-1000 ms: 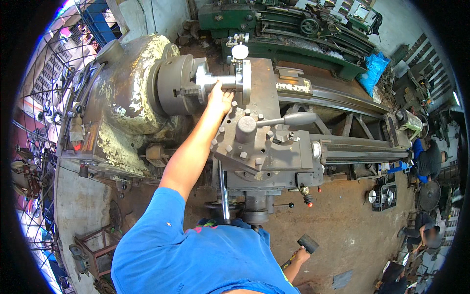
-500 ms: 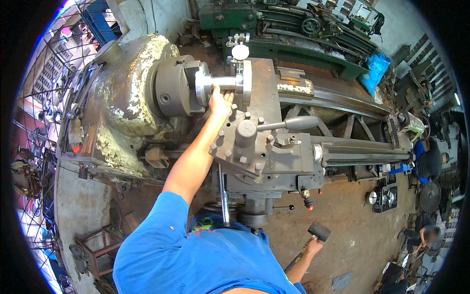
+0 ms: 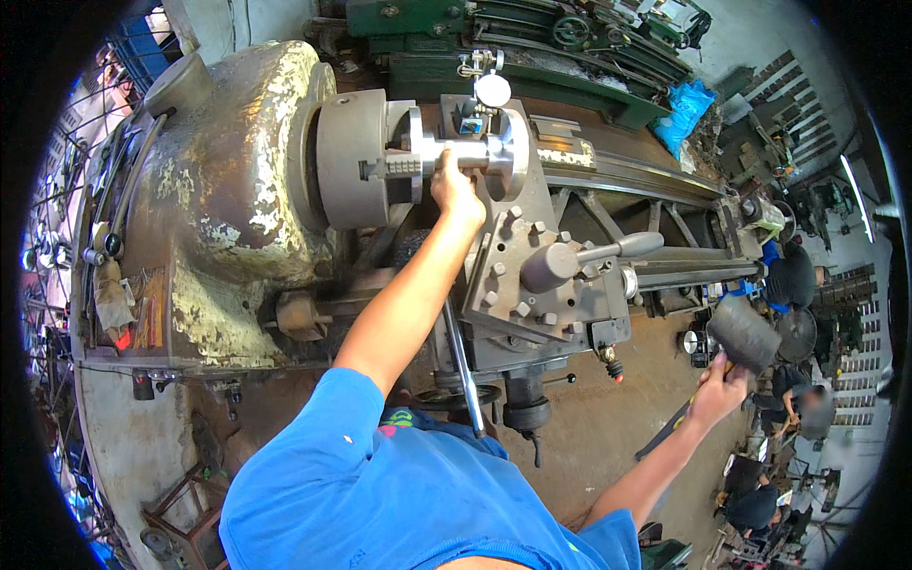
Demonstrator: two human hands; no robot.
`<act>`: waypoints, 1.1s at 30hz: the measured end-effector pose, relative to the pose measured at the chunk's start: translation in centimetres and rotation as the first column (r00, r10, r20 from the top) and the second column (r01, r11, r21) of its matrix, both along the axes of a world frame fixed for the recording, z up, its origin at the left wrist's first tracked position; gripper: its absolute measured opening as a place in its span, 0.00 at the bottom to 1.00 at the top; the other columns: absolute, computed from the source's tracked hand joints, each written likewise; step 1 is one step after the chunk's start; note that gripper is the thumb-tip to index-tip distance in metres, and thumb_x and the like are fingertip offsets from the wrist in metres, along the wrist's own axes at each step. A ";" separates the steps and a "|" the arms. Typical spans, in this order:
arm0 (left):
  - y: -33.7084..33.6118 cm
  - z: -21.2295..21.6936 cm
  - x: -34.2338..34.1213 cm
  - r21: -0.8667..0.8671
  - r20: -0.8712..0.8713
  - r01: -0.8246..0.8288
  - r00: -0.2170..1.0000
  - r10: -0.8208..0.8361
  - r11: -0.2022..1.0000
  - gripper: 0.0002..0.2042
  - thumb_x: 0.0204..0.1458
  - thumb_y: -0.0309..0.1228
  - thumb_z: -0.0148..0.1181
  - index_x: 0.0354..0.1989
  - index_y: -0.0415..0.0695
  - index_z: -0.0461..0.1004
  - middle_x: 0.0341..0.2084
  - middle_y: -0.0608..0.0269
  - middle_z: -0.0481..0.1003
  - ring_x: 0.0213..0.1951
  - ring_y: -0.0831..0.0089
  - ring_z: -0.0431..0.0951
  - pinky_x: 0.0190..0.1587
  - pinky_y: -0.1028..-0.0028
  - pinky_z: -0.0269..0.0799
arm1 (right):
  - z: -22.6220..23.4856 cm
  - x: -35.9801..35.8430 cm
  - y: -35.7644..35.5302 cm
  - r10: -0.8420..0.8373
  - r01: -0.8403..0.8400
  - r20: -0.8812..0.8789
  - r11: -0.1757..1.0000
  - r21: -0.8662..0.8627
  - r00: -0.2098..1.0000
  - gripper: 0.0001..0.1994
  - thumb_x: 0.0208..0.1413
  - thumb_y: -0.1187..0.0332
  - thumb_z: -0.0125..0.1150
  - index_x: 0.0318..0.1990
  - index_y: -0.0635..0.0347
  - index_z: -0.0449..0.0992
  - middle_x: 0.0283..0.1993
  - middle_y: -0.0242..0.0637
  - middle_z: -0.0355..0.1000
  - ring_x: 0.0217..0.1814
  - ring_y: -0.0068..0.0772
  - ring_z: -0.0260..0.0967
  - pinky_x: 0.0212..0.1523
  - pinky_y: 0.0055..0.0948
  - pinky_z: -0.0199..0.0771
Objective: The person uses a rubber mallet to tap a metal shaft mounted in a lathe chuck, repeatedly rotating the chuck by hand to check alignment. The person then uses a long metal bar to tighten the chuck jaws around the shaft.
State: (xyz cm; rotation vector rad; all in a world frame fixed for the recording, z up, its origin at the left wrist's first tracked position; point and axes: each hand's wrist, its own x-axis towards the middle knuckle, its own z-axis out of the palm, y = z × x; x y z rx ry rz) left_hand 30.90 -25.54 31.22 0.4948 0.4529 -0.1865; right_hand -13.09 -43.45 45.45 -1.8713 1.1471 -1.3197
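L hand [image 3: 457,190] is touching the shiny spool-shaped metal part [image 3: 467,154], which is sitting in the lathe chuck [image 3: 351,157]; one digit is pressing on the shaft, others are partly hiding, so can't tell if those fingers are closing round it. R hand [image 3: 719,389] is gripping the mallet [image 3: 744,334], fingers wrapping the handle just under the head, well apart from the part. Dial gauge [image 3: 493,90] is standing by the R flange; tip contact isn't showing. For doing this well, person should prob be steadying the part lightly, watching the dial, keeping L fingers out of the mallet's path & using only short taps, b/c a hard hit could be marking the finish or knocking the gauge. Re containers: black tray [image 3: 701,350] is lying on the floor, partly hiding behind the mallet, w/ a pale round item [image 3: 687,340] showing at its edge, in or beside unclear; blue bag [image 3: 685,112] is resting by the green lathe [image 3: 532,84], contents not showing
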 end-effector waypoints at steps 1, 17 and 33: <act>-0.1 0.1 0.1 0.090 0.035 0.025 0.999 -0.028 0.996 0.22 0.54 0.41 0.70 0.52 0.40 0.76 0.41 0.66 0.77 0.40 0.73 0.76 0.44 0.68 0.70 | 1.3 1.6 1.0 0.039 -0.038 0.010 0.996 -0.075 0.999 0.05 0.61 0.76 0.63 0.42 0.66 0.75 0.27 0.29 0.70 0.19 0.16 0.60 0.17 0.21 0.57; 0.1 -0.3 -1.6 0.393 0.108 0.044 0.990 -0.093 0.919 0.19 0.50 0.31 0.75 0.44 0.32 0.76 0.42 0.55 0.80 0.42 0.69 0.78 0.50 0.69 0.72 | 3.9 25.5 2.2 0.343 -0.485 -0.402 0.808 -0.335 0.849 0.15 0.55 0.63 0.69 0.46 0.61 0.80 0.38 0.54 0.79 0.43 0.61 0.77 0.42 0.50 0.76; 0.8 -0.5 -2.1 0.149 0.113 -0.032 0.993 0.015 0.988 0.40 0.59 0.57 0.60 0.72 0.42 0.57 0.66 0.57 0.65 0.67 0.58 0.62 0.70 0.52 0.45 | 3.7 25.5 2.0 0.436 -0.522 -0.406 0.844 -0.127 0.803 0.14 0.54 0.75 0.66 0.49 0.62 0.79 0.42 0.52 0.80 0.49 0.56 0.79 0.46 0.41 0.76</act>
